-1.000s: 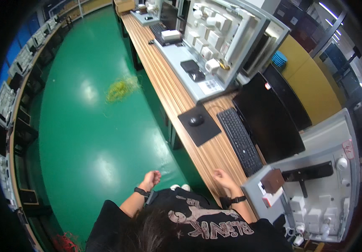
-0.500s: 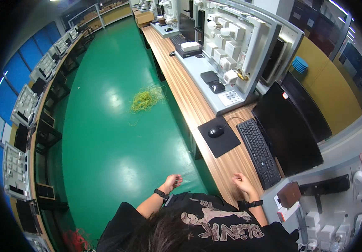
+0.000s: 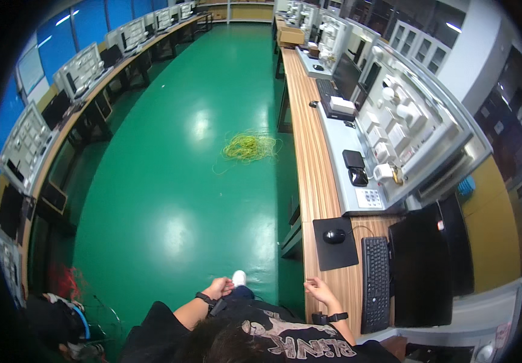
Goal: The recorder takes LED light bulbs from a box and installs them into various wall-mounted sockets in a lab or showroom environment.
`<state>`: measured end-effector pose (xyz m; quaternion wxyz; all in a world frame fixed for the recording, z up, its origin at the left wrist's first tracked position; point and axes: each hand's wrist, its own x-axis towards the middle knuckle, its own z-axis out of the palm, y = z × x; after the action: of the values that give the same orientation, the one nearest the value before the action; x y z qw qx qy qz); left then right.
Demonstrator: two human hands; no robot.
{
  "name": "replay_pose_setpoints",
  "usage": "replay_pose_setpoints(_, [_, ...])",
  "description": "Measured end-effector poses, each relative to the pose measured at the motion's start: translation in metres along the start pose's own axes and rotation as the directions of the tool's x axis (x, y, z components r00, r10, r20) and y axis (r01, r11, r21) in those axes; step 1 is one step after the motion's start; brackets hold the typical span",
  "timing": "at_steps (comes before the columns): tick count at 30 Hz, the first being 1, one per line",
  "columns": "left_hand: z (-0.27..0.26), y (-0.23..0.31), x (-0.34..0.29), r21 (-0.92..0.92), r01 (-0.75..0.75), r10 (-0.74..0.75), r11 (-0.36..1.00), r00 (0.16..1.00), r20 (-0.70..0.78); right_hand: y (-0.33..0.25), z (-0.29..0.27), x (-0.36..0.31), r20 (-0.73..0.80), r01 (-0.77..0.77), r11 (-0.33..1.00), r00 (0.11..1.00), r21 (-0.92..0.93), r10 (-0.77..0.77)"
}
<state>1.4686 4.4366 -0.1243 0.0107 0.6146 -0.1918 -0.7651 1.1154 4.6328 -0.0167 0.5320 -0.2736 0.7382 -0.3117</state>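
My left hand [image 3: 220,288] hangs over the green floor in front of my body, fingers loosely curled in, with nothing visible in them. Just beyond it shows my white shoe [image 3: 239,278]. At the left edge of the wood-grain desk [image 3: 313,163], my right hand [image 3: 320,291] is raised with its fingers loosely apart, holding nothing I can see. Closest to that hand are a black mouse pad [image 3: 337,259] with a black mouse [image 3: 334,236] on it, and a black keyboard [image 3: 375,281]. Bands circle both wrists.
A tangle of yellow-green cable [image 3: 247,147] lies on the floor ahead, a red tangle [image 3: 67,283] at lower left. Dark monitors [image 3: 421,266] and a panel of white devices [image 3: 403,121] line the right desk. A cardboard box [image 3: 290,36] stands farther along. Another bench row runs left.
My view has turned right and lifted along the aisle, so desk and cable sit differently in the picture. A white shoe has come into sight. The left hand's fingers look more curled.
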Motion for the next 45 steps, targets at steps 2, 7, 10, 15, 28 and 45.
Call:
replay_pose_setpoints(2, [-0.015, 0.005, 0.005, -0.076, -0.006, 0.006, 0.997, 1.0, -0.005, -0.02, 0.008, 0.017, 0.042, -0.02, 1.0, 0.999, -0.018, 0.02])
replay_pose_setpoints(7, [-0.038, 0.065, 0.006, -0.169, -0.059, 0.06, 0.984, 0.998, 0.003, -0.07, 0.026, 0.068, 0.081, -0.049, 0.985, 0.995, -0.167, 0.063])
replay_pose_setpoints(10, [-0.068, 0.091, 0.027, -0.227, -0.127, 0.134, 0.966, 0.991, 0.014, -0.109, 0.047, 0.114, 0.148, 0.044, 0.972, 0.989, -0.233, -0.009])
replay_pose_setpoints(15, [-0.11, 0.13, 0.042, -0.28, -0.183, 0.165, 0.942, 0.983, -0.087, -0.182, 0.088, 0.187, 0.19, 0.216, 0.929, 0.968, -0.299, -0.164])
replay_pose_setpoints(28, [-0.16, 0.162, 0.101, -0.59, -0.021, -0.044, 0.807, 0.995, -0.094, -0.257, 0.112, 0.329, 0.376, 0.212, 0.911, 0.924, -0.354, -0.069])
replay_pose_setpoints(45, [-0.163, 0.448, 0.182, -0.294, -0.269, 0.204, 0.917, 0.951, -0.232, -0.417, 0.099, 0.575, 0.381, 0.225, 0.895, 0.922, -0.385, -0.068])
